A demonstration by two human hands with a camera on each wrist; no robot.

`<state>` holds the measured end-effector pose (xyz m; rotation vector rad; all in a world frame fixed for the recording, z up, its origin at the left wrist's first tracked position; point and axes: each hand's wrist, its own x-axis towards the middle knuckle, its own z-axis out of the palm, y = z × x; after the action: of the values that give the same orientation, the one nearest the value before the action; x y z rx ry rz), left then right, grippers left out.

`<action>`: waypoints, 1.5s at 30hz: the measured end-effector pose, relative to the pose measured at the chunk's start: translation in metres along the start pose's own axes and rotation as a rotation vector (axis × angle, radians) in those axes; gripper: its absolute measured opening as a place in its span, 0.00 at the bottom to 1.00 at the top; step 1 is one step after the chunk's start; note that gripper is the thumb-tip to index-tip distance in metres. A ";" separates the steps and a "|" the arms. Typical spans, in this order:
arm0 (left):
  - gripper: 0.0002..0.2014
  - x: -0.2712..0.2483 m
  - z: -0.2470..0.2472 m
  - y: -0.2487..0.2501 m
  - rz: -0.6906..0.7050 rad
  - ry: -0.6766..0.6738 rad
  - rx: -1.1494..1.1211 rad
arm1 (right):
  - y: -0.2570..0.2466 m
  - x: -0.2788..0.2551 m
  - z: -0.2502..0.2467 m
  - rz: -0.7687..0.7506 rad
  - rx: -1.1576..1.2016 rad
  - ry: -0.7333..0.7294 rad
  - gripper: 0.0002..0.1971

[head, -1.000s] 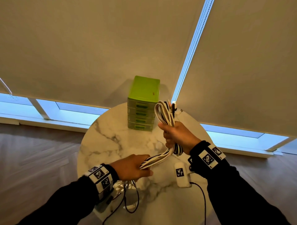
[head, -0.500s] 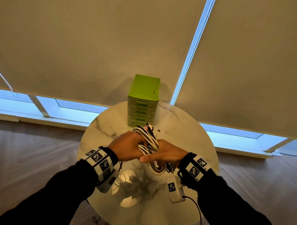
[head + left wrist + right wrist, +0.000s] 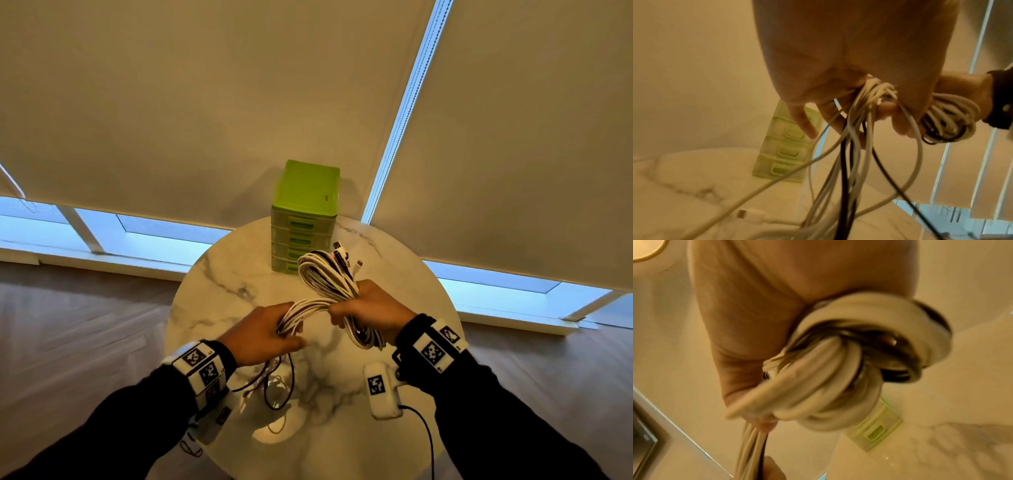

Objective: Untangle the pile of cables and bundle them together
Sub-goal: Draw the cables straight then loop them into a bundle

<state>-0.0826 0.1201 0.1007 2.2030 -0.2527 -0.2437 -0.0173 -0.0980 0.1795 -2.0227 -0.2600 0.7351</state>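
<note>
A looped bundle of white and black cables (image 3: 325,279) is held above the round marble table (image 3: 219,294). My right hand (image 3: 371,310) grips the coiled loops (image 3: 849,369) in its fist, with connector ends (image 3: 342,253) sticking up behind them. My left hand (image 3: 263,334) holds the run of strands (image 3: 305,308) leading off the coil, thumb and fingers curled round them (image 3: 875,94). Loose white and black tails (image 3: 846,178) hang below the left hand toward the tabletop, and a white plug (image 3: 750,214) lies there.
A green mini drawer unit (image 3: 305,219) stands at the table's far edge, just behind the coil. Roller blinds (image 3: 171,102) cover the window behind. A white tagged device (image 3: 382,390) with a black lead hangs by my right wrist. Wood floor surrounds the table.
From pressed together over the table's middle, my hands have parted: the right carried the coil up and to the right, the left slid left along the strands.
</note>
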 end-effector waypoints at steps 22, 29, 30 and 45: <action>0.15 0.016 -0.010 0.007 -0.165 0.090 -0.367 | 0.007 -0.006 -0.016 -0.076 0.101 0.085 0.04; 0.15 0.026 -0.007 0.040 -0.162 0.298 -0.900 | 0.032 0.001 0.010 -0.038 -0.014 0.018 0.11; 0.17 0.027 -0.005 0.045 -0.161 0.307 -0.958 | 0.034 0.000 0.015 -0.072 0.007 -0.003 0.12; 0.17 0.034 0.003 0.063 -0.298 0.202 -1.332 | 0.035 0.001 0.000 -0.290 -0.015 0.034 0.16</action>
<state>-0.0564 0.0715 0.1465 0.9107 0.3014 -0.2411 -0.0203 -0.1161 0.1494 -1.9547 -0.5276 0.5172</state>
